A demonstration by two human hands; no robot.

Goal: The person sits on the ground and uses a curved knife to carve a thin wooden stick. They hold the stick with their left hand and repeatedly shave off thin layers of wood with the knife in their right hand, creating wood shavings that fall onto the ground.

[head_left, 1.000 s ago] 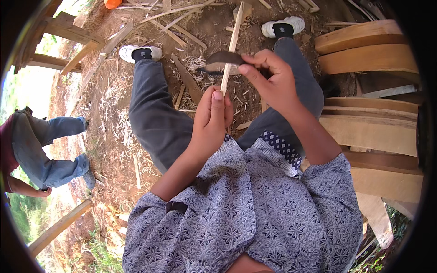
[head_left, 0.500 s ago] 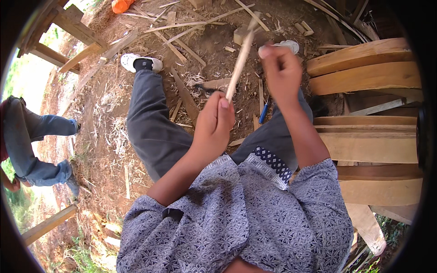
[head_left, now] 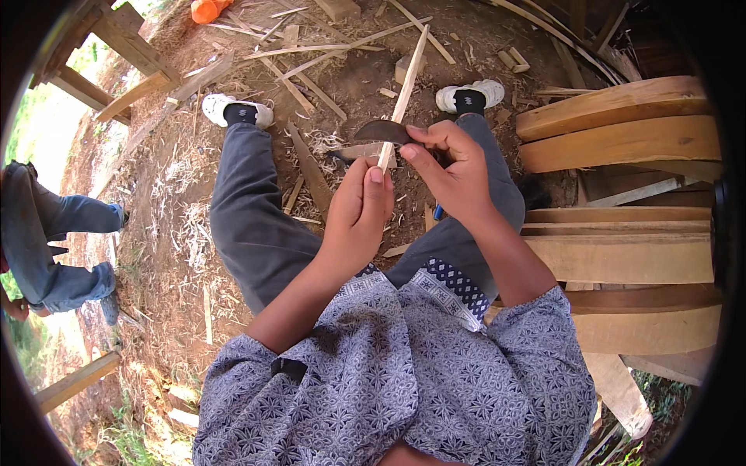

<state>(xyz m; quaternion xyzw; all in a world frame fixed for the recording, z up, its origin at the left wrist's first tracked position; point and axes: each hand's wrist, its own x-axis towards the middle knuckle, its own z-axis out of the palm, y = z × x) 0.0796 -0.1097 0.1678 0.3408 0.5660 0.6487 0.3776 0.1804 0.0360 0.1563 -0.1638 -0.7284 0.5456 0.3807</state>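
Note:
Closed around the near end of a thin, pale wooden stick (head_left: pixel 409 81) is my left hand (head_left: pixel 357 208). The stick points away from me, narrowing to a tip at its far end. My right hand (head_left: pixel 458 169) grips a knife (head_left: pixel 374 130) with a broad, dark, curved blade. Its handle is mostly hidden in my fingers. The blade lies across the stick just beyond my left thumb. Both hands are in front of me, between my spread legs.
Curved wooden planks (head_left: pixel 622 260) are stacked at my right. Shavings and wood strips (head_left: pixel 311 50) litter the dirt ground. A blue tool handle (head_left: pixel 439 212) peeks out beside my right forearm. At the far left stands another person (head_left: pixel 58 225), near a wooden frame (head_left: pixel 128 46).
My right hand has come back toward me and left, from beyond the stick's middle to near my left hand. The blurred blade now shows clearly across the stick. My left hand barely shifts.

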